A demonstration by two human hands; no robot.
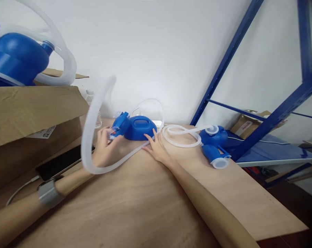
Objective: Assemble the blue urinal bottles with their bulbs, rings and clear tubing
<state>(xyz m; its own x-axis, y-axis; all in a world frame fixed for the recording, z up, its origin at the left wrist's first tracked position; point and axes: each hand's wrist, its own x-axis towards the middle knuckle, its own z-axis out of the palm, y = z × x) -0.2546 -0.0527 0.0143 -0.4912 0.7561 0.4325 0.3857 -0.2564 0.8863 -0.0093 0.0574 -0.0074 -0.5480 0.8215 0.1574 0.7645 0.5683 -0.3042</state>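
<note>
My left hand (105, 144) curls its fingers and thumb around the clear-lidded end of a blue urinal head (122, 122), which has a handle. Beside it on the table, a blue urinal bottle (140, 131) with a grip slot in its top lies close to the wall. My right hand (156, 146) has its fingers spread, the fingertips touching the bottle's right side near the hose. A translucent corrugated hose (87, 144) loops up over my left forearm and runs past my right fingers. Where its ends join is hard to make out.
On the right of the wooden table (145, 206) lie another blue bottle (218, 137), a lidded blue head (214, 155) and a coiled hose (182, 144). At left, a cardboard box (34, 103) holds more blue bottles (21, 51), near a phone (60, 162). A blue shelf frame (223, 65) stands right.
</note>
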